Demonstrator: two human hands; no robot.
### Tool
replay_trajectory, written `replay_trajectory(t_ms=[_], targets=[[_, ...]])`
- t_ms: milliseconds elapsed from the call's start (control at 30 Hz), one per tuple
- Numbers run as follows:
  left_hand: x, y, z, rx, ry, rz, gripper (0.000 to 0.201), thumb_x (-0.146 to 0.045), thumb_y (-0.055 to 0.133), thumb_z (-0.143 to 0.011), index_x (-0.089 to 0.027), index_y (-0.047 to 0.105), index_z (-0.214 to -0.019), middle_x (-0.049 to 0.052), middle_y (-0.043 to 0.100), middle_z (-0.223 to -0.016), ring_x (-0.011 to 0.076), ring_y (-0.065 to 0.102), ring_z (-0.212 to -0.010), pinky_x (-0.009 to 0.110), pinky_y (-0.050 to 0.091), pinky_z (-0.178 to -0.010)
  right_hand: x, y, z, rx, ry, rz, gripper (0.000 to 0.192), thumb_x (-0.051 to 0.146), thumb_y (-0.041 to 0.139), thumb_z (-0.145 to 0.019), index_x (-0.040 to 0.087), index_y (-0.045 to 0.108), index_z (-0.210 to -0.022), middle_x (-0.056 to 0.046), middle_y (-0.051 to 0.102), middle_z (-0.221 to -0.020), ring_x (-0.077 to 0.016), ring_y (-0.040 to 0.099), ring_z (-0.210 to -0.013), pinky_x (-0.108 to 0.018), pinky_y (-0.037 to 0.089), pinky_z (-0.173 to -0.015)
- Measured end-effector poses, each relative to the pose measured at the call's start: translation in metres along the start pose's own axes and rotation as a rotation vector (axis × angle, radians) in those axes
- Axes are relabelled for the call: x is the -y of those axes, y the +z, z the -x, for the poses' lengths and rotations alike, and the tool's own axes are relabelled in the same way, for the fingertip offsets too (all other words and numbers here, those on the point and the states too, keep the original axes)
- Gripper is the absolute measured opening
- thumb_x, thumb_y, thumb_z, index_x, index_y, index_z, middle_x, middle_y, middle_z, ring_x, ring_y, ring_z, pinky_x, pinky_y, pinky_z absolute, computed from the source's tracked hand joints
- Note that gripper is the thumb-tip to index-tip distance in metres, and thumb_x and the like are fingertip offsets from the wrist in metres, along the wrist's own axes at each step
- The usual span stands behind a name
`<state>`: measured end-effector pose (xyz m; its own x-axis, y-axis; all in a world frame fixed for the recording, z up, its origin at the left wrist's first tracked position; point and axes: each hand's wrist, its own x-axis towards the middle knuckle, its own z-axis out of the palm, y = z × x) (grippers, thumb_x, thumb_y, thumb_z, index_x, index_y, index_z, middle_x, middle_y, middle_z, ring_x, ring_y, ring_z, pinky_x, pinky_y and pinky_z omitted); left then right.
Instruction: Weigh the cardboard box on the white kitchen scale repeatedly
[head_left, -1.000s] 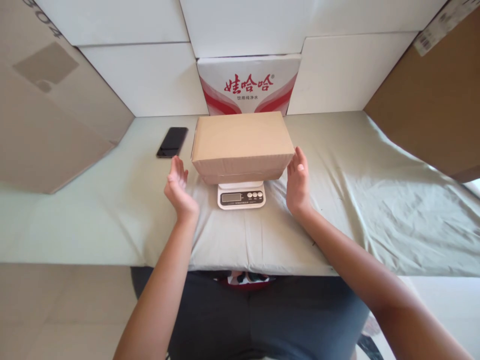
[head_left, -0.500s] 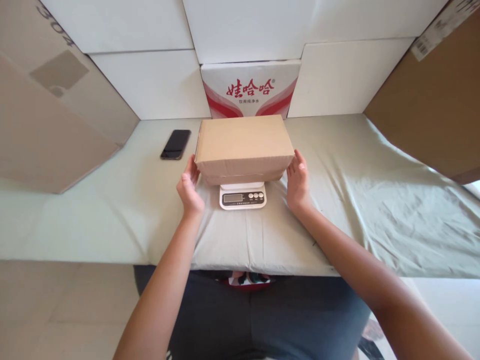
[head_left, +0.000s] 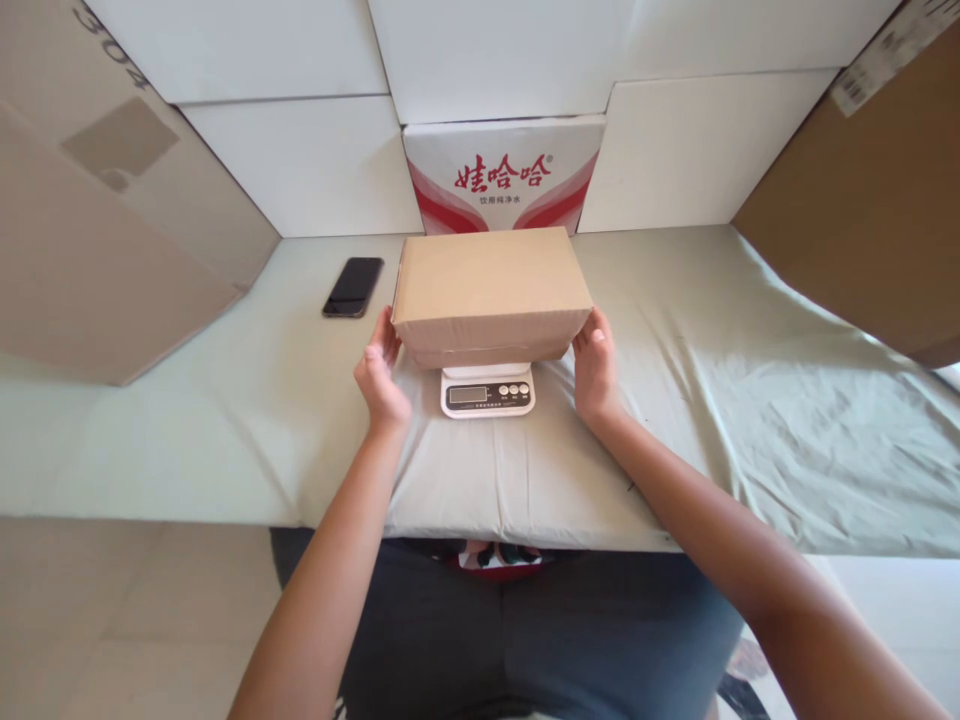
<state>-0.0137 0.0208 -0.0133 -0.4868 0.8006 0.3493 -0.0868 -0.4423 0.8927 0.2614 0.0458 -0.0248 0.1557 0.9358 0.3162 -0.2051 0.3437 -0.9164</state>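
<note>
A closed brown cardboard box (head_left: 491, 285) rests on a small white digital scale (head_left: 487, 394) in the middle of the cloth-covered table (head_left: 720, 400). My left hand (head_left: 381, 375) presses its fingers against the box's lower left side. My right hand (head_left: 595, 365) cups the lower right side. Both palms face inward, so the box is held between them. The scale's display and three buttons show just below the box's front edge.
A black phone (head_left: 353, 286) lies flat to the left of the box. A white and red printed carton (head_left: 502, 175) stands behind it against white panels. Large brown cardboard sheets lean at the left (head_left: 97, 250) and right (head_left: 862, 220).
My left hand moved right from open air to touch the box's left side. My right hand closed in slightly against the right side. The box stays on the scale.
</note>
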Motion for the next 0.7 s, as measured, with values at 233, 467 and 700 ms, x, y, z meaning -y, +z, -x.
replay_trajectory(t_ms=[233, 467, 700], targets=[[-0.001, 0.000, 0.001, 0.017, 0.016, -0.020, 0.080, -0.082, 0.051, -0.094, -0.022, 0.074, -0.143, 0.014, 0.064, -0.158, 0.0347, 0.056, -0.153, 0.044, 0.046, -0.127, 0.002, 0.000, 0.001, 0.030, -0.012, 0.009, 0.066, 0.074, 0.056, -0.093, 0.038, 0.057, -0.149, 0.000, 0.054, -0.168, -0.0327, 0.039, -0.166, -0.060, 0.026, -0.141], [-0.001, 0.000, 0.004, 0.057, 0.045, -0.002, 0.079, -0.083, 0.055, -0.092, -0.022, 0.077, -0.137, 0.015, 0.072, -0.148, 0.0365, 0.059, -0.149, 0.047, 0.048, -0.126, 0.004, 0.003, 0.004, 0.070, -0.053, 0.009, 0.067, 0.073, 0.058, -0.093, 0.038, 0.058, -0.150, 0.000, 0.056, -0.167, -0.0355, 0.041, -0.164, -0.063, 0.029, -0.140], [-0.001, 0.000, 0.005, 0.078, 0.034, -0.016, 0.083, -0.084, 0.057, -0.090, -0.021, 0.075, -0.140, 0.016, 0.071, -0.149, 0.0368, 0.056, -0.152, 0.047, 0.043, -0.129, 0.025, 0.010, 0.004, 0.095, -0.046, 0.034, 0.064, 0.072, 0.054, -0.096, 0.039, 0.059, -0.150, 0.003, 0.055, -0.169, -0.0310, 0.036, -0.168, -0.057, 0.026, -0.142]])
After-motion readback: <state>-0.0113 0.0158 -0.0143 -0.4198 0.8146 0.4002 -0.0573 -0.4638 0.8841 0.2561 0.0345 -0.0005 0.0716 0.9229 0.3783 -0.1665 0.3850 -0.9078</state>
